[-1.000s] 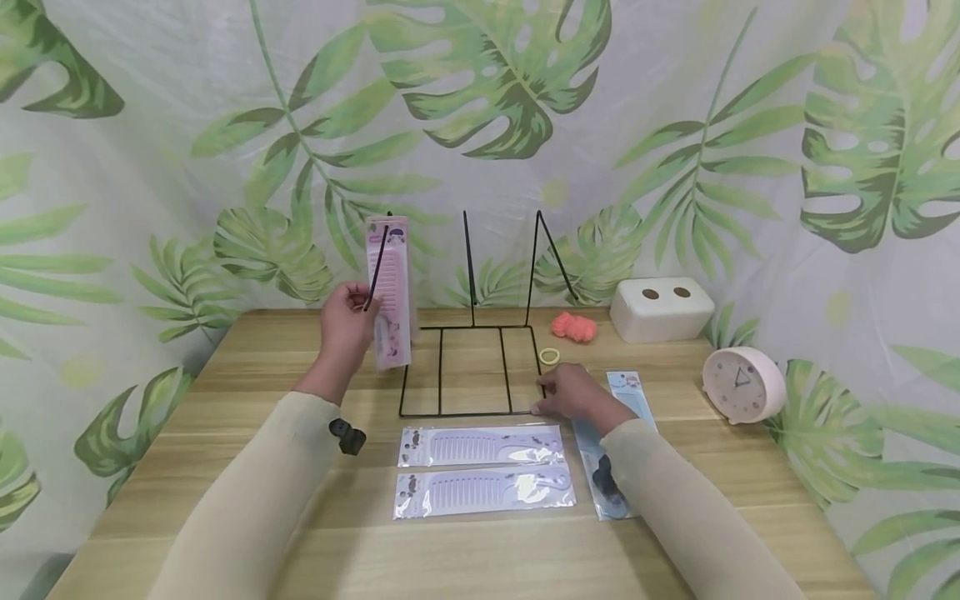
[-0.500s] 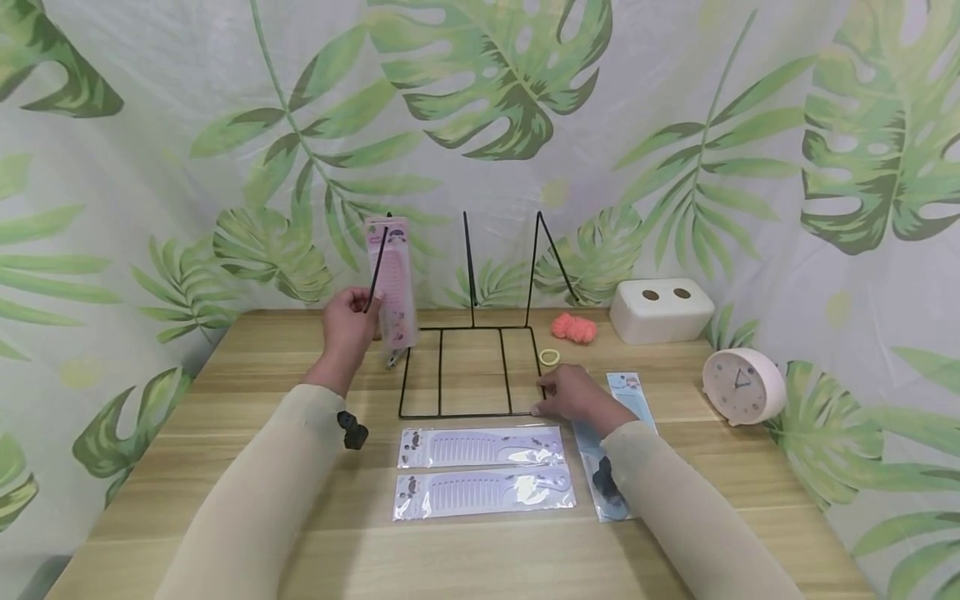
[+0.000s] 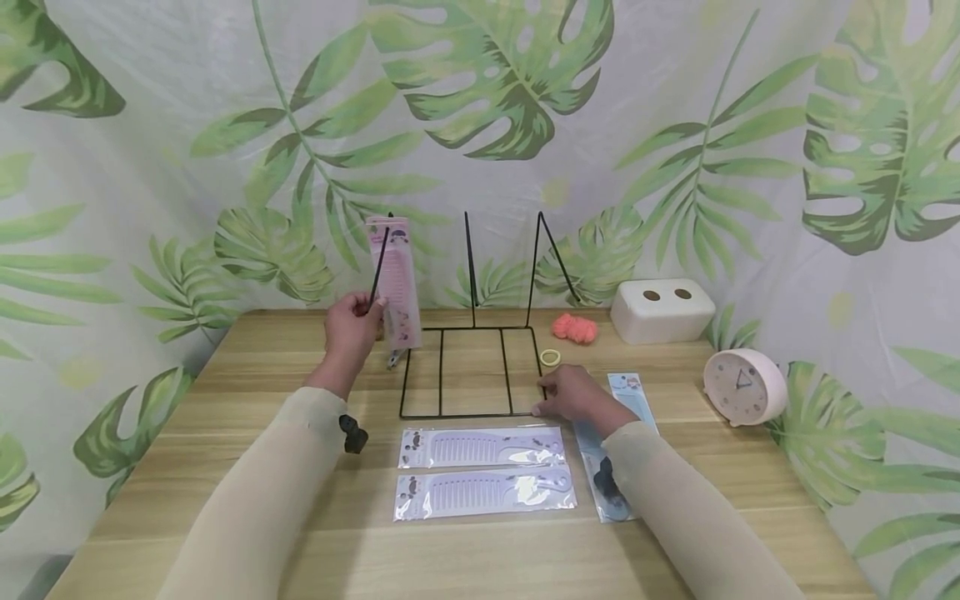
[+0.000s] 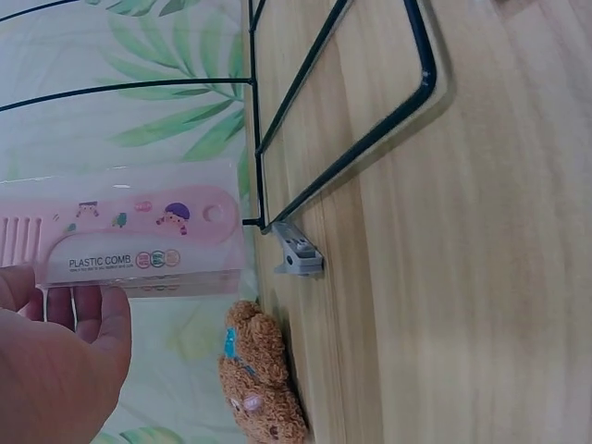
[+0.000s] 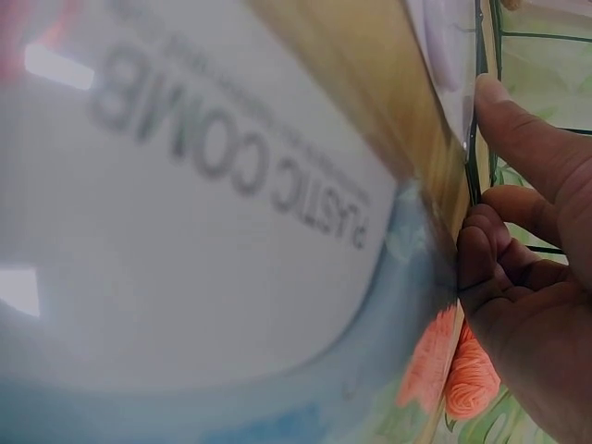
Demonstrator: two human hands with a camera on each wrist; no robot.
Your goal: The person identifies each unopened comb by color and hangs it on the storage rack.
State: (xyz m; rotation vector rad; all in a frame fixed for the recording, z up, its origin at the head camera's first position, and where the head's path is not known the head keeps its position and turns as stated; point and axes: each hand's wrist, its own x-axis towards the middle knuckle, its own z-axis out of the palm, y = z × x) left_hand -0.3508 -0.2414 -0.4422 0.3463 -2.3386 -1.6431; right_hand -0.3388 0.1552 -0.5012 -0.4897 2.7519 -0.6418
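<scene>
Left hand point(image 3: 351, 323) pinched the pink comb pack point(image 3: 397, 279) upright at the wire rack's point(image 3: 471, 367) left prong.
Pack's long axis stood vertical, just right of that raised hand; right hand point(image 3: 572, 393), fingers curled, pressed the rack's near-right corner on the table point(image 3: 225, 417).

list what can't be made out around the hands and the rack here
- Pink comb: left hand hides its lower end, head view; teeth cut off, left wrist view.
- Blue comb: right sleeve covers most of it, head view; blurred, right wrist view.
- Clock: face too small to read.
</scene>
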